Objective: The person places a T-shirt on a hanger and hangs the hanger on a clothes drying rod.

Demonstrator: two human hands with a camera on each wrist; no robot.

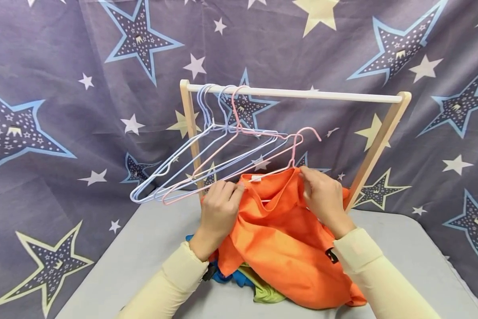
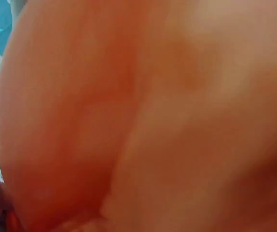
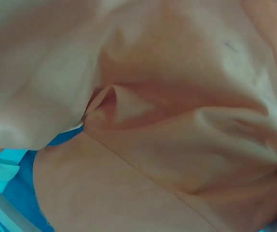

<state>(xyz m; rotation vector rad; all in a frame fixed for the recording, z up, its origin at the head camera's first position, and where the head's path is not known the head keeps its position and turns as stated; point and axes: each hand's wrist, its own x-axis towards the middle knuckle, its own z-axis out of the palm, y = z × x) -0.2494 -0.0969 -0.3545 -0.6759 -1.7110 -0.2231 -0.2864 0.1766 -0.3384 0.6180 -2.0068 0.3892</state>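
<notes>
An orange shirt (image 1: pixel 279 248) hangs between both hands in the head view, its collar uppermost with a white tag. Inside the neckline sits a pink hanger (image 1: pixel 293 153), whose hook rises free of the rod. My left hand (image 1: pixel 220 207) pinches the shirt beside the left of the collar. On the other side, my right hand (image 1: pixel 323 195) grips the cloth next to the hanger's neck. Blurred orange cloth (image 2: pixel 71 121) fills most of the left wrist view. Folds of the shirt (image 3: pixel 201 145) cover the right wrist view, hiding the right fingers.
A clothes rack with a white rod (image 1: pixel 323 94) and wooden posts (image 1: pixel 376 150) stands behind. Several blue, white and pink hangers (image 1: pixel 199 148) hang at its left end. Blue (image 1: pixel 242 278) and green clothes (image 1: pixel 266 292) lie under the shirt on the grey surface (image 1: pixel 115 266).
</notes>
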